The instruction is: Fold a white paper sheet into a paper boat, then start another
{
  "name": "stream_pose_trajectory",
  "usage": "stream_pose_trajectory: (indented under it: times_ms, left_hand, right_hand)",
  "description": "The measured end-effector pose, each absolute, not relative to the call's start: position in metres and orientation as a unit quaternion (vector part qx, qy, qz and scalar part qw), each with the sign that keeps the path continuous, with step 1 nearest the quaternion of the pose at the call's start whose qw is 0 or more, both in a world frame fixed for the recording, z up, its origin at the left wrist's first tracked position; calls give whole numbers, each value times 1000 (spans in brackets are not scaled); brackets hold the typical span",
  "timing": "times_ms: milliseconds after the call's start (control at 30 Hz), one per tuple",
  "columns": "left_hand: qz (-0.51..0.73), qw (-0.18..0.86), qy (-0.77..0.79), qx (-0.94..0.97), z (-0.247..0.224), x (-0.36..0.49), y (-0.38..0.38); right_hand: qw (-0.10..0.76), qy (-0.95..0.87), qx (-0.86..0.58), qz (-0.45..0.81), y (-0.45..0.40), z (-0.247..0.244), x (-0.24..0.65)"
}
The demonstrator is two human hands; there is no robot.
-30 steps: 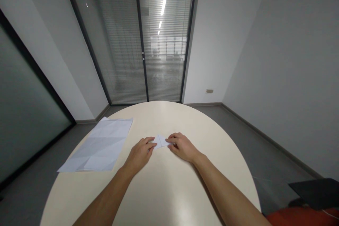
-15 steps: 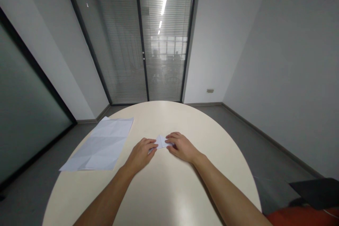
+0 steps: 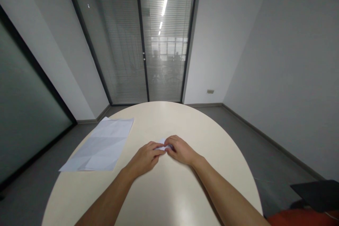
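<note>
Shows a small white folded piece of paper [image 3: 162, 141] lying near the middle of a round cream-coloured table [image 3: 159, 120], largely hidden between two bare hands. Left hand [image 3: 145, 157] at the left side of the piece: fingers [image 3: 157, 145] stretched forward and close together, pinching its near left part with the thumb. Right hand [image 3: 182, 150] at the opposite side: fingers curled, tips brought close to the thumb, gripping the right part. Fingertips of both hands nearly meeting. Cannot tell the shape of the folds beneath. At left, well apart from the hands, large white creased paper sheets [image 3: 100, 144] lying flat along the table's edge. Beyond, a dark-framed glass partition with slatted blinds [image 3: 124, 53] and, to its right, a plain white wall [image 3: 217, 35]. At lower right, a flat black object [image 3: 315, 194] above a red-orange surface [image 3: 293, 218].
</note>
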State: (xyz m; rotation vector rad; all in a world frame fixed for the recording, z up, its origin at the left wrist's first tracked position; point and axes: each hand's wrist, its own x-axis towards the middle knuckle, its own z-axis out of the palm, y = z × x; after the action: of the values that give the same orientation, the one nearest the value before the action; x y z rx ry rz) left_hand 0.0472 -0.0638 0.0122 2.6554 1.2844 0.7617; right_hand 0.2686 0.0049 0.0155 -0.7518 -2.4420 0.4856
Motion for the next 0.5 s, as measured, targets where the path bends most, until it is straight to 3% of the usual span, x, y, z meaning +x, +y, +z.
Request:
stream_pose_trajectory:
  times_ms: [300,500]
  left_hand:
    - [242,36,406,881,19,51,-68]
    - [247,51,413,875,18,52,-68]
  right_hand:
    - [278,-908,-244,199,16,14,277]
    - [239,-905,-267,228,22,17,290]
